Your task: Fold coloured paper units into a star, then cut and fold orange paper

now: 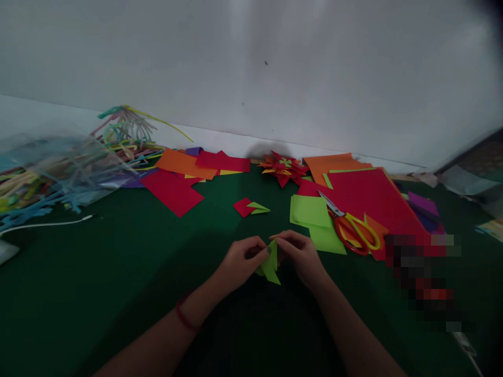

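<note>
My left hand (pixel 240 257) and my right hand (pixel 302 255) meet over a green cloth (pixel 118 272), both pinching a small folded piece of lime-green paper (pixel 271 264). The paper stands between the fingertips with a pointed corner hanging down. Just beyond the hands lies a small folded red and green piece (pixel 250 207). Further back sits a red and orange paper star (pixel 283 168).
Lime-green squares (pixel 312 214) and scissors with yellow and red handles (pixel 351 228) lie to the right on red sheets (pixel 377 199). Red and orange sheets (pixel 184 173) spread at the back left. A clear bag of coloured strips (pixel 51 173) sits far left. A white wall rises behind.
</note>
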Tool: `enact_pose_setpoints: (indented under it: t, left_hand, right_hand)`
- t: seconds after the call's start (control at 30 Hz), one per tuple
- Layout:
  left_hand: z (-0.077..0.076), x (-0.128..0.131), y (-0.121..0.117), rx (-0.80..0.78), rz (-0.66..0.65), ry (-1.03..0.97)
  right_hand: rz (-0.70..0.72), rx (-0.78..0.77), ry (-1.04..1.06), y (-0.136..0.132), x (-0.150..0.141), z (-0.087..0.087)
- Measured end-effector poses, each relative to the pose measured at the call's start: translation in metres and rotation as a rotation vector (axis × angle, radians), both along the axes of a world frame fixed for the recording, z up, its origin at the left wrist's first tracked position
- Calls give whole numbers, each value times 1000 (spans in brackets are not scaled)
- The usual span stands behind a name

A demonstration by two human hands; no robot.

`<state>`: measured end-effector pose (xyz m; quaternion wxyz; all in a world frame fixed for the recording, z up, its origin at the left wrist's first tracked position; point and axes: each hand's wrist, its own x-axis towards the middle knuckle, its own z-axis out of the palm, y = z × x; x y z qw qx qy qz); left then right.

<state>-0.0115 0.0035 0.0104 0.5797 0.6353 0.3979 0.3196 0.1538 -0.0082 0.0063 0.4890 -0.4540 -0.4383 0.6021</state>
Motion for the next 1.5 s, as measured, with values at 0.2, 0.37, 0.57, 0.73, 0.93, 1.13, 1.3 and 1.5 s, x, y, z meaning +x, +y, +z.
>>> enact_pose_setpoints:
  t: [0.2, 0.37, 0.57, 0.73, 0.93, 1.13, 1.3, 1.5]
  left_hand:
    - [0, 0, -2, -32, -28, -96]
    - [3, 0, -2, -21, -35, -107]
    - [0, 1, -2, -63, 6, -97]
    - [1, 0, -2, -34, 43, -21]
    - [3, 0, -2, 56, 93, 39]
    - [1, 0, -3, 89, 86, 44]
    - [0, -1, -3, 120, 73, 60]
    - [1, 0, -3, 242, 64, 154]
  right_hand:
    - [-2, 80, -26, 0, -2, 2]
    - [16, 66, -59, 0, -1, 3]
    - [58, 73, -98, -2, -1, 5]
    - [52, 47, -111, -4, -4, 6]
    - [40, 42, -43, -6, -10, 5]
    - [21, 2, 9, -7, -12, 7]
    - [-24, 45, -76, -7, -12, 6]
    - [-93, 48, -145, -9, -17, 5]
